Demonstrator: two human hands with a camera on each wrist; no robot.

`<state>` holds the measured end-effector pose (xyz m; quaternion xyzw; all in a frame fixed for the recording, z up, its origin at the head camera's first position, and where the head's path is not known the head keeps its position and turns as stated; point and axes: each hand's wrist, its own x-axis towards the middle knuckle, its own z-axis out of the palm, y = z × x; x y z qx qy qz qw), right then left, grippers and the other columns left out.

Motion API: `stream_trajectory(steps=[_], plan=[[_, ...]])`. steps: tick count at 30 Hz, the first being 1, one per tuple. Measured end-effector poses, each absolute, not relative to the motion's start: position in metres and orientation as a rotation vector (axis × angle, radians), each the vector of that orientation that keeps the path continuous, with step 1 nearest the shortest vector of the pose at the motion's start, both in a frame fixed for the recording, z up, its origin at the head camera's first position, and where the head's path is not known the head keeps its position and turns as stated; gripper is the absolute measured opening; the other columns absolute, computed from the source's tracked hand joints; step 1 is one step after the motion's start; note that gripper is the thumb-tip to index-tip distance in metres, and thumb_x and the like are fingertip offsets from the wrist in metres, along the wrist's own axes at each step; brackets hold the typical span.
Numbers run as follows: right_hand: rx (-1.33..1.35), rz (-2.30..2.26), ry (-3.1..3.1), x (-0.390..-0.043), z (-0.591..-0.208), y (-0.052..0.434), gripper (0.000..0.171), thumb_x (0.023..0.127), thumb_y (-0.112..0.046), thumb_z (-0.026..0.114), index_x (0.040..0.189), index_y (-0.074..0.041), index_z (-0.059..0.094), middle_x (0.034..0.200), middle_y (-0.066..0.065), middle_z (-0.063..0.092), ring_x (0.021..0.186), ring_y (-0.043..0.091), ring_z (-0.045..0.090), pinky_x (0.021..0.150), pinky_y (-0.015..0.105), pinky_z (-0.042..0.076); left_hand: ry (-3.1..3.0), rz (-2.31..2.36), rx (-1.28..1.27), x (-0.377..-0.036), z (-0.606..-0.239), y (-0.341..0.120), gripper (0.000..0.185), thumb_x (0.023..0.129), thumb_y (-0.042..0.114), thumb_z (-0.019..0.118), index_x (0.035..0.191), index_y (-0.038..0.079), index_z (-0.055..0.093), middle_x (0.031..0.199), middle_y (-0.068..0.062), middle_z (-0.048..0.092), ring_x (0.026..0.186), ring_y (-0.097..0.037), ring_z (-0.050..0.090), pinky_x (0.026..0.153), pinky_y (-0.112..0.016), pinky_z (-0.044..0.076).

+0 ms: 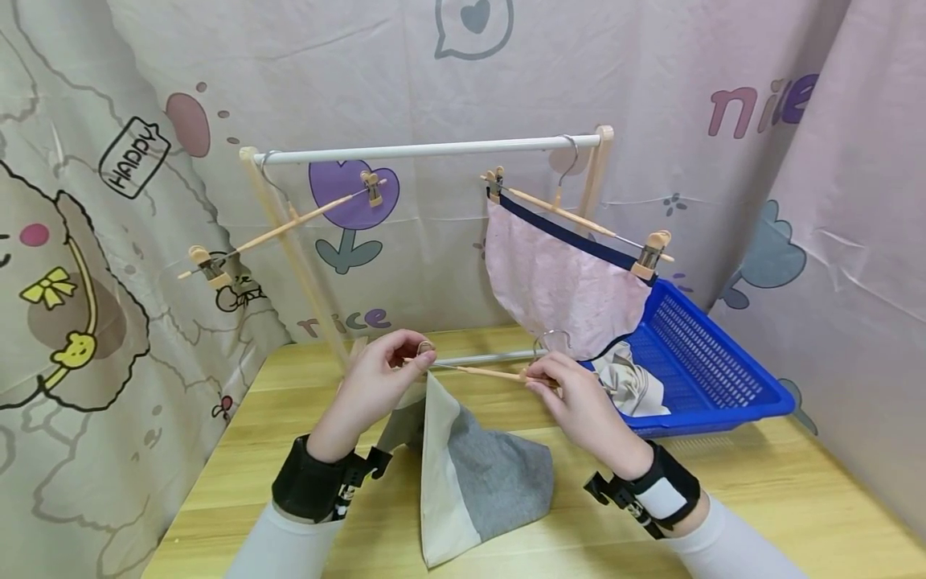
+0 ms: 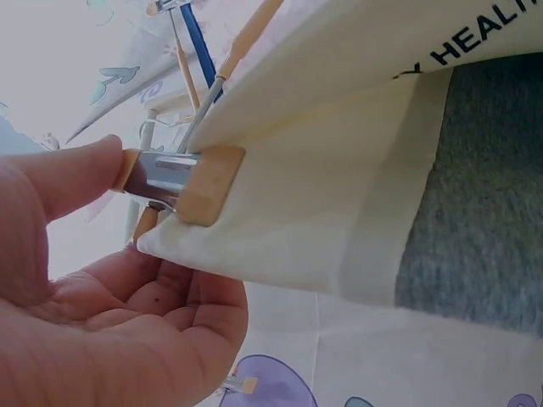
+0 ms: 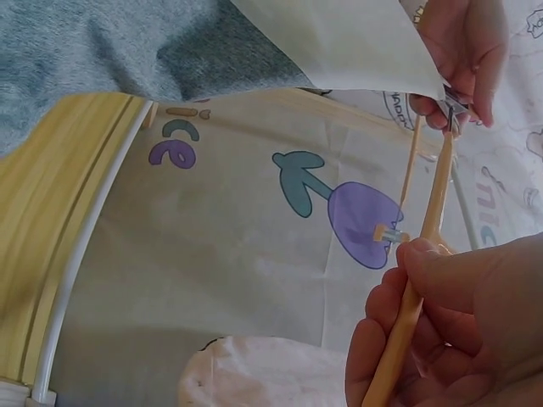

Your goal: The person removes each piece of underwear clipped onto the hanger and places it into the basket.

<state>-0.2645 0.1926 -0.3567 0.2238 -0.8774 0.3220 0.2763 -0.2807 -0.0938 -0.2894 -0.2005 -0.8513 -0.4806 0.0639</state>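
My left hand [image 1: 379,374] holds the end clip [image 2: 210,185] of a wooden clip hanger [image 1: 486,372], its thumb on the clip's tail and its fingers curled below. The clip bites the cream top corner of a grey and cream garment [image 1: 502,478], which hangs down toward the table; dark lettering shows on it in the left wrist view. My right hand [image 1: 575,394] grips the hanger's wooden bar near the middle, beside the metal hook [image 1: 553,334]. In the head view, the hanger's right end is hidden behind this hand.
Ahead stands a rack with a white rail [image 1: 427,149]. From it hang a bare clip hanger [image 1: 289,225] at left and a pink garment with dark trim [image 1: 557,265] at right. A blue basket [image 1: 723,362] at right contains crumpled pale cloth [image 1: 633,386]. Printed curtains surround the wooden table [image 1: 239,466].
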Motion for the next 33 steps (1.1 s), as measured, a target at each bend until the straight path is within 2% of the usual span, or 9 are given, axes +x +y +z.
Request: stream_trajectory(steps=[11,16,23,33], plan=[[0.589,0.852,-2.357,-0.264,-0.359,0.195,0.01,0.092,-0.003,0.075,0.097,-0.012,0.074,0.096,-0.002,0.069,0.08,0.008,0.058,0.069,0.028,0.049,-2.55,-1.364,-0.584,-0.279,-0.293,-0.087,0.013,0.099,0.014,0.07,0.108,0.005,0.07,0.102,-0.009,0.067,0.093,-0.02,0.059,0.085,-0.034,0.048],[0.586,0.839,-2.356,-0.264,-0.358,0.196,0.008,0.092,-0.004,0.076,0.097,-0.01,0.074,0.096,-0.001,0.069,0.082,0.01,0.061,0.07,0.033,0.052,-2.521,-1.335,-0.565,-0.277,-0.294,-0.084,0.011,0.099,0.015,0.071,0.105,0.007,0.072,0.099,-0.007,0.068,0.089,-0.018,0.06,0.08,-0.031,0.049],[0.57,0.829,-2.357,-0.266,-0.358,0.197,0.007,0.091,-0.005,0.076,0.097,-0.009,0.074,0.096,0.001,0.07,0.085,0.013,0.064,0.074,0.033,0.053,-2.449,-1.341,-0.597,-0.274,-0.295,-0.079,0.008,0.098,0.014,0.072,0.102,0.006,0.073,0.096,-0.007,0.068,0.086,-0.017,0.06,0.074,-0.027,0.048],[0.571,0.83,-2.346,-0.268,-0.357,0.2,0.007,0.091,-0.005,0.076,0.097,-0.007,0.074,0.095,0.002,0.07,0.086,0.016,0.065,0.075,0.036,0.054,-2.398,-1.346,-0.599,-0.273,-0.296,-0.075,0.007,0.097,0.015,0.073,0.1,0.009,0.073,0.095,-0.005,0.069,0.089,-0.018,0.063,0.075,-0.028,0.048]])
